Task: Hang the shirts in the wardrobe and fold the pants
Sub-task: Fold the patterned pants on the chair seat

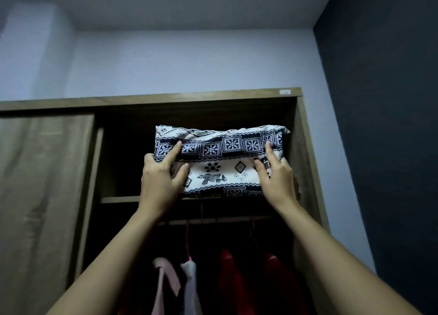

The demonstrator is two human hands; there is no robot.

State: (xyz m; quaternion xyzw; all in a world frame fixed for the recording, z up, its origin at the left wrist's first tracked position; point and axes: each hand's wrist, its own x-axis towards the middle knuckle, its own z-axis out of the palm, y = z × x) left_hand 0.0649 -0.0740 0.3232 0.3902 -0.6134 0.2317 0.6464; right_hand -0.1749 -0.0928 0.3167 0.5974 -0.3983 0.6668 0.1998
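Folded pants (220,158) on shelf (118,199), held btwn L grip (163,172) & R grip (275,172).

Wooden wardrobe shelf (118,199), high in the open compartment; lying on its right part, at the front edge, folded pants (220,163), navy-and-white patterned.

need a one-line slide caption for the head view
Left hand and right hand hold folded elephant-print pants at the wardrobe's top shelf, above hanging shirts.
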